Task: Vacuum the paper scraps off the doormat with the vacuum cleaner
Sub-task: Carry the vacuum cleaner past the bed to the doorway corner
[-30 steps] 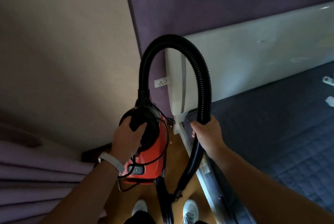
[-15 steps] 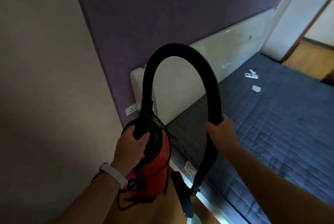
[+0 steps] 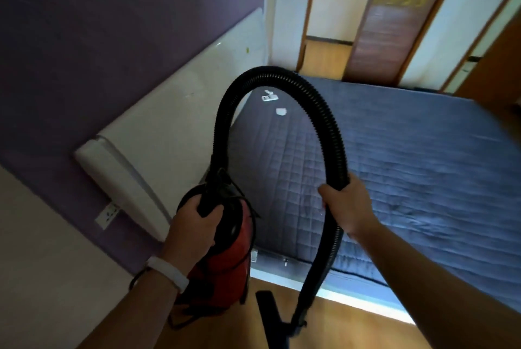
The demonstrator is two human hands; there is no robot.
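— Left grip [image 3: 194,229], how is it set?
— Fingers curled tight round the black handle at the top of the red vacuum cleaner [image 3: 222,261], thumb on the near side. A white wristband [image 3: 167,271] sits on that wrist.
— And the right grip [image 3: 345,205]?
— Wrapped round the black ribbed hose [image 3: 282,72], on the side that comes down.
— Where is the cleaner, and which way does it point?
— It is held in the air above the wooden floor [image 3: 352,320], just beside the near edge of the bed [image 3: 408,157]. Its long axis runs roughly upright, tilted a little. The hose end is up and the red body hangs below the handle.
— The hose?
— It rises from the top of the body, arches over, and drops through the right grip to a black nozzle piece [image 3: 270,317] low near the floor. That piece is blurred, so I cannot tell its shape.
— Anything else?
— Two small white bits [image 3: 280,111] lie on the blue quilted bed near the white headboard [image 3: 174,112]. They are too small to tell what they are. A wall socket [image 3: 108,213] sits on the purple wall below the headboard's end.
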